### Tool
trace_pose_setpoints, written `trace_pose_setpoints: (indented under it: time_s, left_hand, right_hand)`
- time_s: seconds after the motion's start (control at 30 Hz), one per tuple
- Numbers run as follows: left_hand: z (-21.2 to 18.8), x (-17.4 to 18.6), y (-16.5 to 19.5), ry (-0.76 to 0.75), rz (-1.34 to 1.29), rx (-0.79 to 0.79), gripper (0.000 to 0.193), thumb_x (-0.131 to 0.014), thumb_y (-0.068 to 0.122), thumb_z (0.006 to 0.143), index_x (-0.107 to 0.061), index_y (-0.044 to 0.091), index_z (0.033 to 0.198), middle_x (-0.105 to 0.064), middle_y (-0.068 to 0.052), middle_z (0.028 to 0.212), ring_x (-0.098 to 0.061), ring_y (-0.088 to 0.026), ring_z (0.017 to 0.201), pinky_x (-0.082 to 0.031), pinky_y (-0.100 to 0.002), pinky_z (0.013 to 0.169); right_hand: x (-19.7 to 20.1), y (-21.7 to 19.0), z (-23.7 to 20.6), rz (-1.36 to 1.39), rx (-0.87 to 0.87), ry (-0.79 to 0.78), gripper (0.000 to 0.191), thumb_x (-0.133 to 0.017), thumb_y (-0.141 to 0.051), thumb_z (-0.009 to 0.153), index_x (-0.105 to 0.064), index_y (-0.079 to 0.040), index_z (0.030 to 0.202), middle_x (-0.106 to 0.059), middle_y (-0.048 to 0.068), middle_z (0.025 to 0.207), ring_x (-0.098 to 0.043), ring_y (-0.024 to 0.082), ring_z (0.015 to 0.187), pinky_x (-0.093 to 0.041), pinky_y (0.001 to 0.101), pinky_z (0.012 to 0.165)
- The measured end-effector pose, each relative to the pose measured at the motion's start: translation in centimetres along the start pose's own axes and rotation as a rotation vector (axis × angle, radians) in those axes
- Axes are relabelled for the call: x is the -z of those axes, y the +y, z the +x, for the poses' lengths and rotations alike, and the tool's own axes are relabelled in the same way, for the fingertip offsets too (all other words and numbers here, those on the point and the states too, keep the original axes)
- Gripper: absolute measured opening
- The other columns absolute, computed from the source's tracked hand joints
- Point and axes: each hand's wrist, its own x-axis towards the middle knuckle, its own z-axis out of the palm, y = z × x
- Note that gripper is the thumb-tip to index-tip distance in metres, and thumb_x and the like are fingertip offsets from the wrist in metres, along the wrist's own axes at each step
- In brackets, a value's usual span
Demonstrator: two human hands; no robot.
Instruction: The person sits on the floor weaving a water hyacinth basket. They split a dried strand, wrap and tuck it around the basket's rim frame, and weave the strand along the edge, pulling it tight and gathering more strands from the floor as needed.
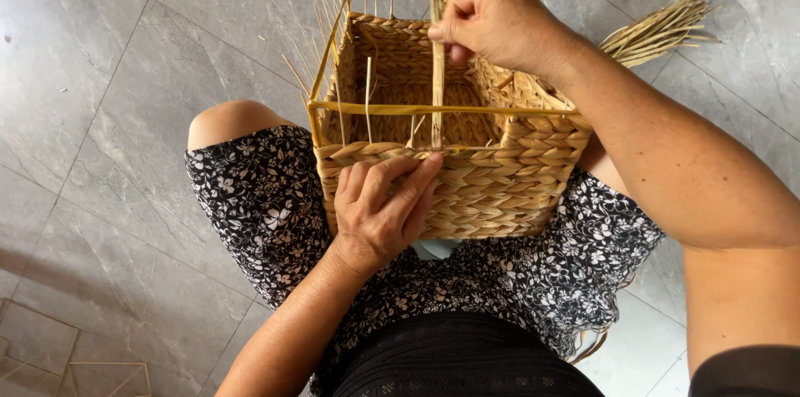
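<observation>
Head: R fingers pinching strand

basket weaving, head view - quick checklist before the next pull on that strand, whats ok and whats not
1. Basket steady on the lap: ok, it rests on the patterned dress.
2. Left hand bracing the near wall: ok, fingers press just under the top braid.
3. Right hand gripping the strand: ok, pinched near its upper end.
4. Strand upright and straight: ok, it runs down to the near rim.
5. Lower end tucked into the weave: cannot tell, hidden at the rim.
6. Spare straw bundle in reach: ok, on the floor behind the right forearm.
</observation>
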Motion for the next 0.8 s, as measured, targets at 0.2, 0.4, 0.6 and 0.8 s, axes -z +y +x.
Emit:
trace_pose_setpoints:
  time_s: [0.2,0.4,0.6,0.8]
  left_hand:
    - [0.3,0.0,1.0,-0.005,0.054,-0.015,0.044,-0.077,0.005,0.093,-0.069,0.01,0.136,-0.061,-0.004,0.117,-0.061,-0.019,0.096,-0.05,-0.036,0.081]
    - [0.0,1.3,1.7,-0.091,0.06,0.041,0.051,-0.075,0.006,0.091,-0.064,0.008,0.14,-0.057,-0.007,0.12,-0.06,-0.022,0.101,-0.052,-0.038,0.088]
    - [0.5,1.3,1.5,-0.132,0.083,0.088,0.046,-0.074,0.006,0.091,-0.063,0.006,0.136,-0.056,-0.008,0.115,-0.057,-0.023,0.098,-0.051,-0.038,0.085]
    - [0.6,1.2,1.5,-0.123,0.085,0.107,0.043,-0.074,0.007,0.091,-0.064,0.009,0.133,-0.055,-0.007,0.114,-0.057,-0.023,0.098,-0.049,-0.038,0.083]
  right_hand:
    - [0.4,0.3,-1.2,-0.495,0.437,0.027,0.023,-0.075,-0.007,0.094,-0.08,-0.011,0.116,-0.076,0.009,0.096,-0.072,0.017,0.08,-0.061,0.0303,0.072]
    - [0.6,-0.6,-2.1,0.085,-0.011,-0.149,0.016,-0.068,-0.018,0.102,-0.08,-0.009,0.109,-0.075,0.008,0.096,-0.072,0.014,0.078,-0.062,0.0254,0.064]
    - [0.6,-1.9,-2.2,0.256,-0.183,-0.287,0.017,-0.067,-0.015,0.097,-0.074,-0.002,0.106,-0.078,0.008,0.089,-0.076,0.012,0.073,-0.063,0.0247,0.066]
    - [0.2,-1.8,-1.7,0.273,-0.223,-0.31,0.014,-0.064,-0.011,0.097,-0.073,-0.002,0.103,-0.077,0.009,0.087,-0.076,0.013,0.072,-0.064,0.0264,0.064]
